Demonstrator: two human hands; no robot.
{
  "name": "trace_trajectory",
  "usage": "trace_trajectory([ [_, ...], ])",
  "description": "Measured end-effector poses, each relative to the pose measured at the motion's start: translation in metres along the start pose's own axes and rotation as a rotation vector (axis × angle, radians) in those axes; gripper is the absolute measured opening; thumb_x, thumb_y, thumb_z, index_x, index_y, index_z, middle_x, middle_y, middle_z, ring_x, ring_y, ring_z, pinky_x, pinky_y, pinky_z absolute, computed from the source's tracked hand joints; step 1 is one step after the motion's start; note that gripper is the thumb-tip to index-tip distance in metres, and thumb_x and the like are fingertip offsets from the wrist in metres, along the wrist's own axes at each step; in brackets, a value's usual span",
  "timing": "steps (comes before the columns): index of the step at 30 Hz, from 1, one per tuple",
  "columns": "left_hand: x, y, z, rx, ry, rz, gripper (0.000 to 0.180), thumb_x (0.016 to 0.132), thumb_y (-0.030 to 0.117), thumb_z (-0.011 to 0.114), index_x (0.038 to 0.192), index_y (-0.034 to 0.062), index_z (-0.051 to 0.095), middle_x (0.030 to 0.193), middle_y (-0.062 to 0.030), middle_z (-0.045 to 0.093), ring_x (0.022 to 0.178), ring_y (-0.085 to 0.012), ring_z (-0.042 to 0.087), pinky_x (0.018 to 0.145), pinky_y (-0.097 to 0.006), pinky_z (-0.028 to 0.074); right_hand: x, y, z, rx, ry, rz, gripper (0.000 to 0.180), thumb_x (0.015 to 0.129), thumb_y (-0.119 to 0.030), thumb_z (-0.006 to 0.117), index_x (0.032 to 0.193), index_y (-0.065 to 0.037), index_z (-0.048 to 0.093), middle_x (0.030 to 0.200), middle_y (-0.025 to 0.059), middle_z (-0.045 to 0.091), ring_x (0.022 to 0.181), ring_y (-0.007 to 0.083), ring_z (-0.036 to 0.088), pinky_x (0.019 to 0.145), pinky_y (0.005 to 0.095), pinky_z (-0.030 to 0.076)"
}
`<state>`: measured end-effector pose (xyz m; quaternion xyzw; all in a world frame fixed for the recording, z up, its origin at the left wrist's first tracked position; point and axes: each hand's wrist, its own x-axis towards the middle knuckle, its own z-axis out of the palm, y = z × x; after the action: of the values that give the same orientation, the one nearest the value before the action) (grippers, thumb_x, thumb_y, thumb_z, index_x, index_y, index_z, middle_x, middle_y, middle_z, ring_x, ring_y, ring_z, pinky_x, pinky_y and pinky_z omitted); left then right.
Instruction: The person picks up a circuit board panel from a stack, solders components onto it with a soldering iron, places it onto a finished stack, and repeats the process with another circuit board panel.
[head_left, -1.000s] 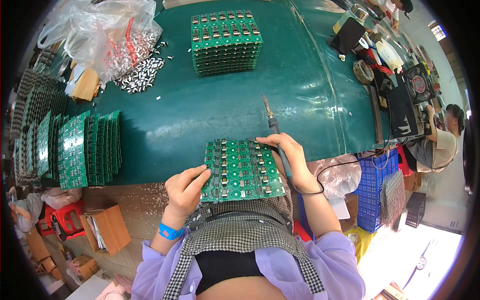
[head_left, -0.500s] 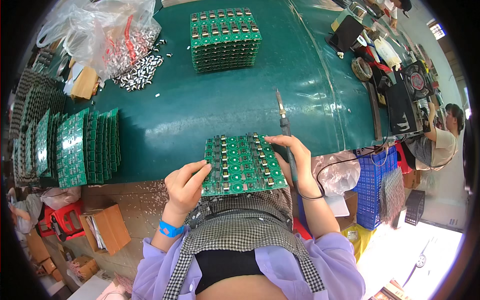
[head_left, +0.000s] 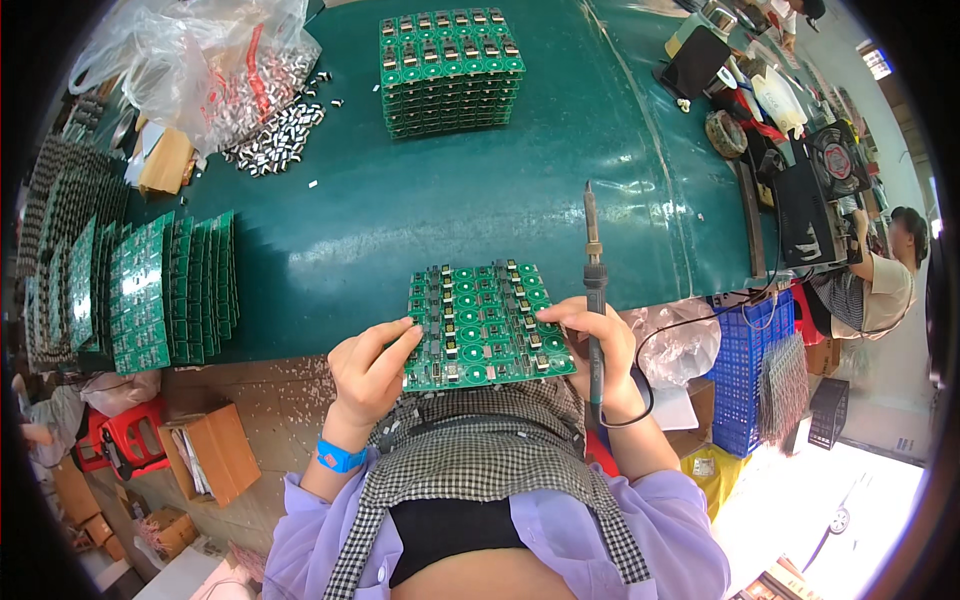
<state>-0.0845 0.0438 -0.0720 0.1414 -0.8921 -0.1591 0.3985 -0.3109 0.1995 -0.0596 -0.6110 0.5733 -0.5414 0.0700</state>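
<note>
A stack of green circuit boards (head_left: 452, 70) sits at twelve o'clock on the green table (head_left: 400, 220). At eleven, a clear plastic bag (head_left: 190, 60) spills small metal parts (head_left: 275, 135). Upright green boards (head_left: 165, 290) stand in rows at nine. A blue crate (head_left: 745, 365) and a seated person (head_left: 880, 280) are at three.

The scene is bright and evenly lit, and the strongest light comes from the lower right, where the floor (head_left: 850, 490) is washed out almost to white. The green surface (head_left: 400, 220) shows soft pale glare across its middle and right part, and the shadows under the boards (head_left: 452, 70) are short and weak. The fisheye bends straight edges strongly toward the black round rim, and the center stays sharp while the far edges look a little soft.
</note>
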Motion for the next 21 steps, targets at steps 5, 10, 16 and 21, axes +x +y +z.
trace_trajectory([
  [5, 0.001, 0.001, 0.0, 0.005, -0.003, 0.001, 0.032, 0.062, -0.003, 0.063, 0.093, 0.0014, 0.071, 0.088, -0.0125, 0.069, 0.062, -0.0212, 0.065, 0.049, -0.028, 0.047, 0.0, -0.002, 0.003, 0.007, 0.027, -0.033, 0.04, 0.068, 0.01, 0.063, 0.104, -0.005, 0.055, 0.096, 0.0145, 0.07, 0.08, 0.03, 0.069, 0.068, 0.0362, 0.055],
  [10, 0.002, 0.005, 0.0, 0.031, -0.007, -0.011, 0.031, 0.062, -0.003, 0.064, 0.093, 0.0013, 0.071, 0.087, -0.0122, 0.069, 0.062, -0.0212, 0.065, 0.049, -0.028, 0.048, -0.002, -0.002, 0.002, 0.045, 0.029, 0.019, 0.037, 0.069, 0.01, 0.062, 0.103, -0.003, 0.055, 0.096, 0.0144, 0.071, 0.082, 0.029, 0.07, 0.069, 0.0352, 0.056],
  [16, 0.001, 0.006, 0.0, 0.039, 0.003, -0.006, 0.029, 0.064, -0.002, 0.063, 0.091, 0.0008, 0.071, 0.086, -0.0127, 0.069, 0.064, -0.0226, 0.066, 0.05, -0.029, 0.049, -0.003, -0.001, 0.0, 0.011, -0.002, -0.003, 0.041, 0.066, 0.013, 0.062, 0.104, -0.002, 0.056, 0.097, 0.0157, 0.07, 0.084, 0.0299, 0.07, 0.07, 0.0347, 0.057],
  [21, 0.004, 0.005, -0.001, 0.034, 0.0, -0.021, 0.032, 0.063, -0.003, 0.062, 0.094, 0.0005, 0.07, 0.087, -0.0134, 0.069, 0.064, -0.0238, 0.066, 0.051, -0.03, 0.05, -0.004, -0.007, 0.001, 0.038, 0.053, 0.041, 0.043, 0.066, 0.015, 0.063, 0.105, -0.003, 0.056, 0.1, 0.0155, 0.07, 0.089, 0.03, 0.069, 0.073, 0.035, 0.056],
])
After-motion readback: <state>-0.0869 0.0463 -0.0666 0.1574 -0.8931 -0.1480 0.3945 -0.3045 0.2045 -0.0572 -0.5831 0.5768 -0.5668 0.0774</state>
